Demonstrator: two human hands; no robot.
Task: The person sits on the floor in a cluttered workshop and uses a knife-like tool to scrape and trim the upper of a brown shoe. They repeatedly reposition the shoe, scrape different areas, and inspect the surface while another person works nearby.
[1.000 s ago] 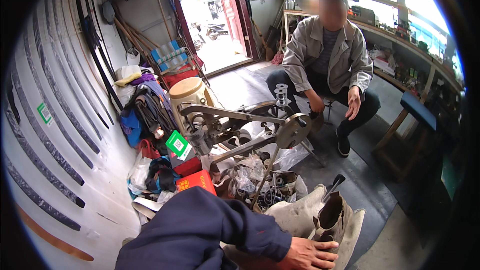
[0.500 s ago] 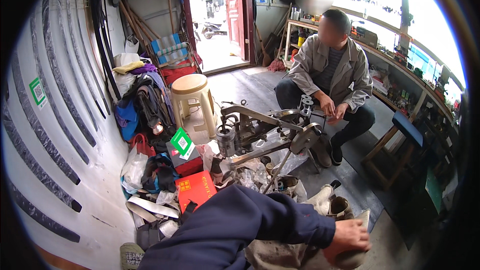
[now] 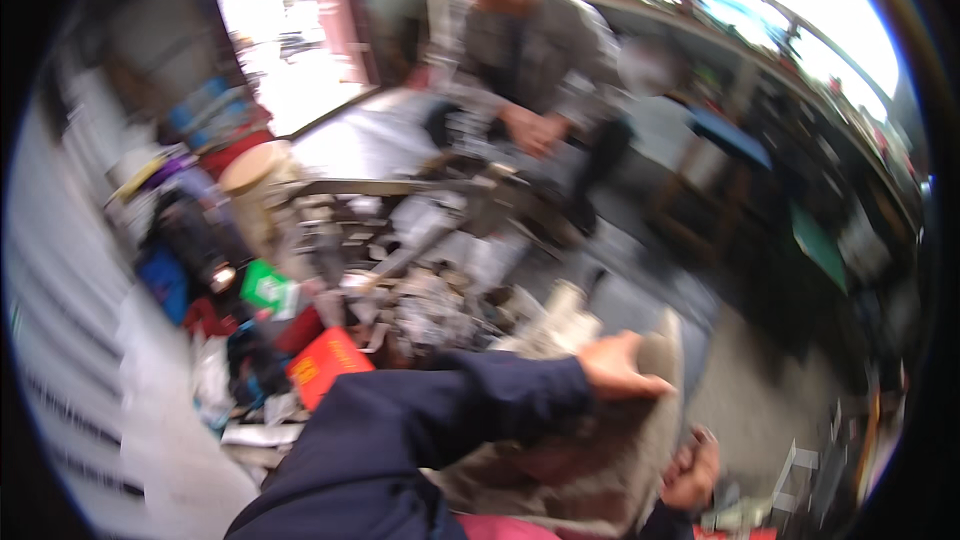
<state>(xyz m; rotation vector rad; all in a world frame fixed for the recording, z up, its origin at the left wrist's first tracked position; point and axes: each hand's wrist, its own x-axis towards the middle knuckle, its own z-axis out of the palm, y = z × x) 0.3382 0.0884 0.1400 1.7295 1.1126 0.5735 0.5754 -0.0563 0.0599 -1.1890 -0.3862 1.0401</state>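
My left hand (image 3: 625, 368), in a dark navy sleeve, reaches across to the right over a beige cloth (image 3: 560, 475) draped over my lap. Its thumb and fingers close around the upper part of an upright beige-brown piece (image 3: 660, 348). Blur hides exactly what that piece is. Just below and to the right, my right hand (image 3: 692, 470) has its fingers curled in. Anything inside that hand cannot be made out.
Ahead, a hand-cranked metal sewing machine (image 3: 370, 187) stands blurred among scraps. Beyond it sits a person (image 3: 540, 50) with hands together. A red box (image 3: 325, 365), bags and a round stool (image 3: 255, 168) are at left. A blue-topped wooden stool (image 3: 730, 135) stands right.
My view has swung to the right and blurred. My left hand has moved from over a brown shoe to the upright beige-brown piece. My right hand has come into view at lower right.
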